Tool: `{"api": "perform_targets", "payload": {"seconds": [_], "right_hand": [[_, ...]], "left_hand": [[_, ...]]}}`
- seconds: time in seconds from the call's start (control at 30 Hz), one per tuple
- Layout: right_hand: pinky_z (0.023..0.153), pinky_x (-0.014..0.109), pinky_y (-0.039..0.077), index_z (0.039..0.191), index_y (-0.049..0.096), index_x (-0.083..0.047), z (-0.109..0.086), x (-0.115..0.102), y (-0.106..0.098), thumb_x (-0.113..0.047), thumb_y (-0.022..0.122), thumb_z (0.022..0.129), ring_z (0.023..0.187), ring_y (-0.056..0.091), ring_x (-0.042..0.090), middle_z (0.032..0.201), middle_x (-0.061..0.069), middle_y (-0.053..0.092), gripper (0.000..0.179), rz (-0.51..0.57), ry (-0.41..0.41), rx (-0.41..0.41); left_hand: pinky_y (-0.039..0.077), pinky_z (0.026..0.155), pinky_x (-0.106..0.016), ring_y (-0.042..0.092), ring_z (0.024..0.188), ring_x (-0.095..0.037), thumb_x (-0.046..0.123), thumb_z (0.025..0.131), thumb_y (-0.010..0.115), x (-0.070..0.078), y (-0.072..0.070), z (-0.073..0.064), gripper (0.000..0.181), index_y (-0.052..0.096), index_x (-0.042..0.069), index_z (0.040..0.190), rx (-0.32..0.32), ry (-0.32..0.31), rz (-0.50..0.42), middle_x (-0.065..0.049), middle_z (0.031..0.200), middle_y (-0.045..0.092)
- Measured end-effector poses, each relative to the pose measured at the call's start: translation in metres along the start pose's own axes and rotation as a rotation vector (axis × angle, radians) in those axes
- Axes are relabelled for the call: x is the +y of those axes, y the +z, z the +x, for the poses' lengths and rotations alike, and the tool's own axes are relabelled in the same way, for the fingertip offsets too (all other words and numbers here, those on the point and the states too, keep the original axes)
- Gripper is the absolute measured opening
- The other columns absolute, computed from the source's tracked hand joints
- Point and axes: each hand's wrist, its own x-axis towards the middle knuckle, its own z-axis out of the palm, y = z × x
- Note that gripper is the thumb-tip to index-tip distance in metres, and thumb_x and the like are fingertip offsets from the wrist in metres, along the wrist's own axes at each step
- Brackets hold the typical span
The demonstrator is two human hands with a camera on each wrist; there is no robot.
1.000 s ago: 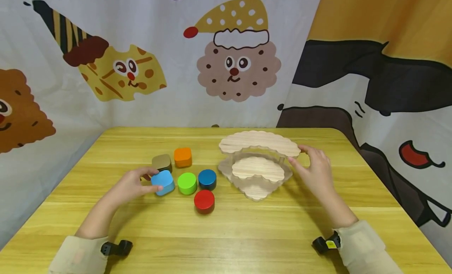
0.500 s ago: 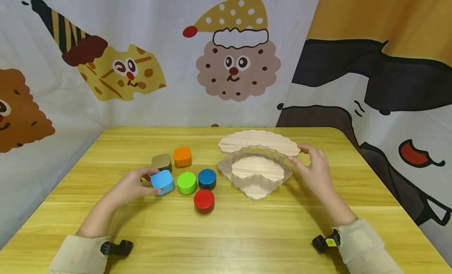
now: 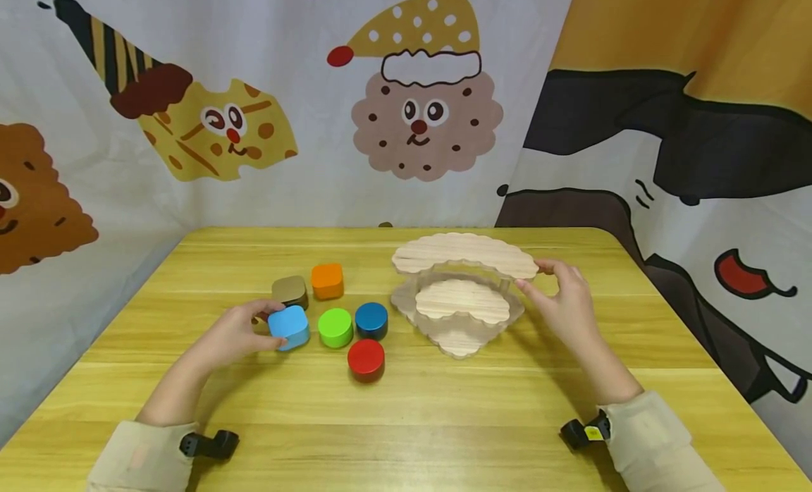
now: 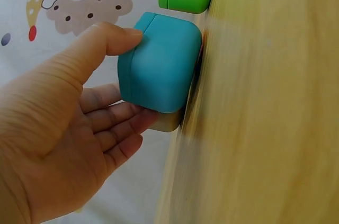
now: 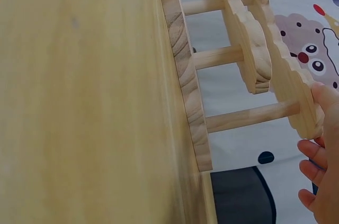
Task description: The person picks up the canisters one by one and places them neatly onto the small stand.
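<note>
A light blue rounded block is pinched by my left hand. In the left wrist view the thumb lies on one edge of the blue block and the fingers reach its other side. Right behind it sits a khaki block. A green round block stands just to its right. My right hand grips the right end of the top tier of a wooden tiered stand. The right wrist view shows the stand's dowels joining scalloped boards, with the right thumb on the uppermost board's end.
An orange block lies behind the green one. Dark blue and red round blocks sit between the left hand and the stand. The wooden table ends at a printed curtain behind it.
The light blue block has shifted very slightly left in my left hand, and the left thumb has drawn back to its near edge. My right hand stays on the stand.
</note>
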Motion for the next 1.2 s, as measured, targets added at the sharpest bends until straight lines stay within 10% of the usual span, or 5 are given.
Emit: {"api": "perform_targets", "payload": {"seconds": [1.2], "right_hand": [[0.088, 0.055, 0.034, 0.120, 0.059, 0.006, 0.005, -0.004, -0.006, -0.031, 0.074, 0.085, 0.107, 0.046, 0.040, 0.108, 0.020, 0.058, 0.054, -0.028, 0.005, -0.049]], "left_hand": [[0.040, 0.082, -0.050, 0.052, 0.095, -0.032, 0.013, 0.075, 0.079, 0.039, -0.004, 0.006, 0.051, 0.059, -0.002, 0.119, 0.243, 0.114, -0.065, -0.013, 0.104, 0.062]]}}
